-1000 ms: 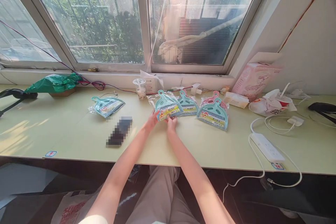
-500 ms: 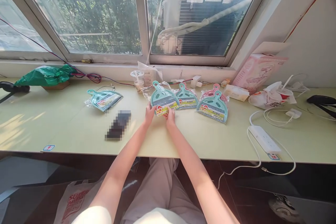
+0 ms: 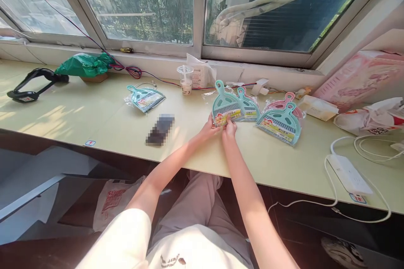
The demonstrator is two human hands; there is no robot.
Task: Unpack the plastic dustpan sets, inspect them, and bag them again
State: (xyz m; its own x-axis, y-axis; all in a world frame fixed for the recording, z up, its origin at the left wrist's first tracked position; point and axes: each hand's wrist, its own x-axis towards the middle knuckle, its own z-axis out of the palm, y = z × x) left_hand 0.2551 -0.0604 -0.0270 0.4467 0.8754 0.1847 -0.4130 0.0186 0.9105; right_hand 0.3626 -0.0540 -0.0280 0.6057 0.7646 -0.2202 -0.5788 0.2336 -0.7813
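Both my hands hold the lower edge of a teal dustpan-and-brush set in clear plastic with a yellow-and-red label. My left hand grips its lower left corner, and my right hand pinches the bottom edge near the label. Partly hidden behind its right side is a second teal set, with a bit of pink at its edge. Further right, another teal set lies over a pink dustpan. One more wrapped teal set lies apart on the left.
On the table lies a pixelated dark object. A drink cup stands by the window. At right are a white power strip, its cables and a pink box. A green bag and black strap-like device sit at left.
My view has turned left and down, so the table appears shifted right. The held dustpan set has moved slightly right, overlapping the teal set beside it more. Both hands keep their grip.
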